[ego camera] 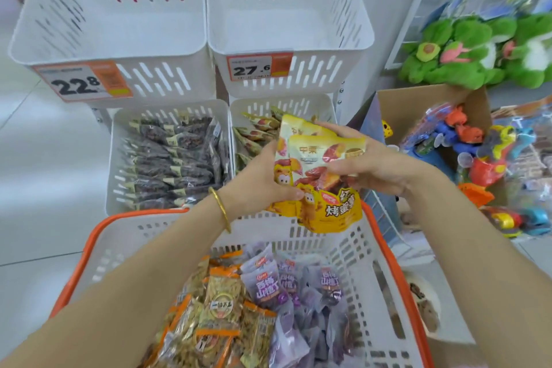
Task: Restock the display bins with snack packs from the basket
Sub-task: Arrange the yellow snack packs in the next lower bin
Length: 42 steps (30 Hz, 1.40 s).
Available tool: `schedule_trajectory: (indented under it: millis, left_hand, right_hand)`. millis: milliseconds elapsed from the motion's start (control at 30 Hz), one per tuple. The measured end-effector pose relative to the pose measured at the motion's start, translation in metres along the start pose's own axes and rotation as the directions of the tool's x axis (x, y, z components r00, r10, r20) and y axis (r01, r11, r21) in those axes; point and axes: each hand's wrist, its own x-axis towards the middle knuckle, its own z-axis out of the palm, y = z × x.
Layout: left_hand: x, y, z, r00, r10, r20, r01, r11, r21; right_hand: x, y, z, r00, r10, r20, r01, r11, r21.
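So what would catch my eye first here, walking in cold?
Probably the bright yellow snack packs in the middle, held between the left hand and the right hand over the far edge of the orange-rimmed basket. Next come the two big empty white bins at the top with bold price tags, and the green plush toys at upper right.

Yellow snack packs [316, 176], white slotted bins [113, 21], orange-rimmed white basket [397, 263], purple packs [268, 287], green plush toys [466, 51]
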Motion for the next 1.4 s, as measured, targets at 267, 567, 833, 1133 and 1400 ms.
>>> schedule_trajectory:
  millis: [267, 567, 833, 1133, 1400]
  left_hand:
    - [0.09, -0.032, -0.014, 0.99, 0.09, -0.107, -0.034, 0.898, 0.438]
    - [0.178, -0.068, -0.047, 0.989, 0.063, -0.131, 0.09, 0.443, 0.892]
    - [0.16, -0.104, -0.046, 0.955, 0.244, -0.17, 0.047, 0.439, 0.897]
    - [0.154, -0.104, -0.044, 0.942, 0.253, -0.218, 0.045, 0.551, 0.833]
    - [0.164, -0.084, -0.036, 0.936, 0.278, -0.214, 0.011, 0.586, 0.81]
  right_hand:
    - [0.037, 0.019, -0.032, 0.812, -0.455, -0.366, 0.312, 0.868, -0.388]
    - [0.097, 0.039, -0.047, 0.559, -0.808, -0.185, 0.201, 0.348, -0.916]
    - [0.138, 0.053, -0.041, 0.534, -0.846, -0.003, 0.221, 0.143, -0.965]
    - [0.131, 0.046, -0.052, 0.614, -0.772, -0.164, 0.071, 0.261, -0.963]
    - [0.09, 0.065, -0.057, 0.32, -0.822, -0.472, 0.163, 0.538, -0.827]
